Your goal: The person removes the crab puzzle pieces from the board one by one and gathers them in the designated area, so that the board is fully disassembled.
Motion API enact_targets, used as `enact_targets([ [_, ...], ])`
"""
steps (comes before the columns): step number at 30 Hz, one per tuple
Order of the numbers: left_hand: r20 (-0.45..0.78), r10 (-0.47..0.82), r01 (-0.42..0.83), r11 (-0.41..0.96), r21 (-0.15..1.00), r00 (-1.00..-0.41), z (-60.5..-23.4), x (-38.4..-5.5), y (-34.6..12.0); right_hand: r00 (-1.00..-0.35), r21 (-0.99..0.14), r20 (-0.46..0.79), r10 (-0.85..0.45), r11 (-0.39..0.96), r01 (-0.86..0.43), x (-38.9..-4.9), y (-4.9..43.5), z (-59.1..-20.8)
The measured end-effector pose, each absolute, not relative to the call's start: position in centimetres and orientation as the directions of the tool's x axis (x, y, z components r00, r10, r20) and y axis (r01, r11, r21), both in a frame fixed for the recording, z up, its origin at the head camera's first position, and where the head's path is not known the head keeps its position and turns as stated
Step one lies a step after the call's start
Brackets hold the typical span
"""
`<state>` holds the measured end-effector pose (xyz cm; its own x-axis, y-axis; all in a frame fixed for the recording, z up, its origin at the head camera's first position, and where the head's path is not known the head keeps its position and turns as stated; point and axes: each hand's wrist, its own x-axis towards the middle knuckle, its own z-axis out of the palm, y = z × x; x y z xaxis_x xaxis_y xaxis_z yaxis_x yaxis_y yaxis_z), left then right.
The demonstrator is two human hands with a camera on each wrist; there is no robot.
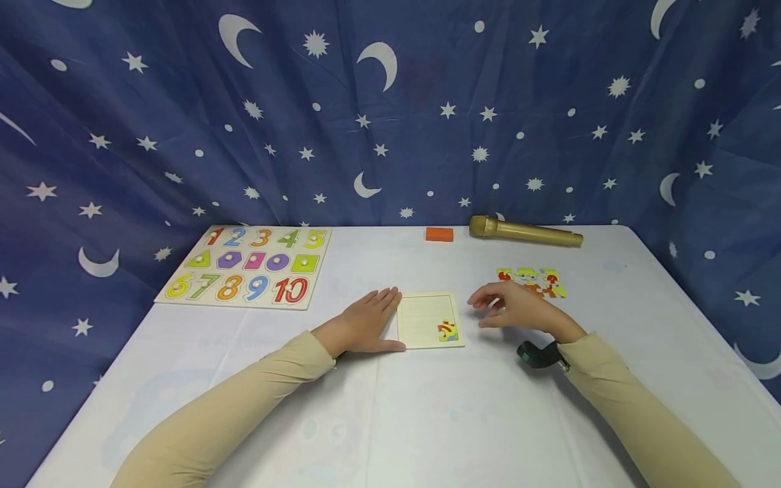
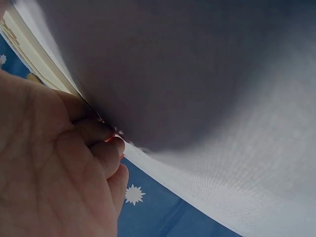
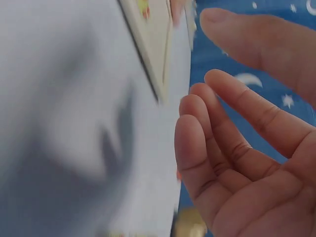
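Observation:
A square cream puzzle tray [image 1: 421,318] lies on the white table, with one yellow and red puzzle piece [image 1: 448,331] in its near right corner. My left hand [image 1: 369,322] rests along the tray's left edge, fingers straight and thumb at the near corner. Just right of the tray hovers my right hand [image 1: 509,303], its fingers loosely bent. In the right wrist view a gap shows between thumb and fingertips [image 3: 190,136], with nothing in it. Several colourful puzzle pieces [image 1: 527,274] lie together behind the right hand, which partly hides them.
At the back left lies a number and shape peg board [image 1: 244,270]. An orange block [image 1: 439,234] and a gold microphone [image 1: 525,232] lie along the back edge. Behind the table hangs a blue curtain [image 1: 421,135] with moons and stars.

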<state>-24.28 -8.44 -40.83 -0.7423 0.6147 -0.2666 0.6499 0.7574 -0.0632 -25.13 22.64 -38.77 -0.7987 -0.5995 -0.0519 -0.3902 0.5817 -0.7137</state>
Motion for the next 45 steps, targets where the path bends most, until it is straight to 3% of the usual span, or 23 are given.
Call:
enact_targets([
  [6, -0.255, 0.624, 0.654, 0.755, -0.050, -0.739, -40.8, -24.3, -8.4, -0.728, -0.732, -0.062, -0.683, 0.527, -0.432, -25.4, 20.1, -39.4],
  [20, -0.247, 0.625, 0.655, 0.754, -0.055, -0.741, -40.8, -24.4, -8.5, -0.657, -0.658, -0.147, -0.740, 0.569, -0.494, -26.0, 18.0, -39.6],
  [32, -0.257, 0.626, 0.657, 0.753, -0.051, -0.737, -40.7, -24.3, -8.5, -0.659, -0.673, -0.198, -0.725, 0.590, -0.446, -25.9, 17.5, -39.3],
  [45, -0.248, 0.629, 0.660, 0.748, -0.063, -0.737, -40.9, -24.3, -8.5, -0.627, -0.710, -0.154, -0.763, 0.527, -0.467, -26.0, 17.2, -39.5],
])
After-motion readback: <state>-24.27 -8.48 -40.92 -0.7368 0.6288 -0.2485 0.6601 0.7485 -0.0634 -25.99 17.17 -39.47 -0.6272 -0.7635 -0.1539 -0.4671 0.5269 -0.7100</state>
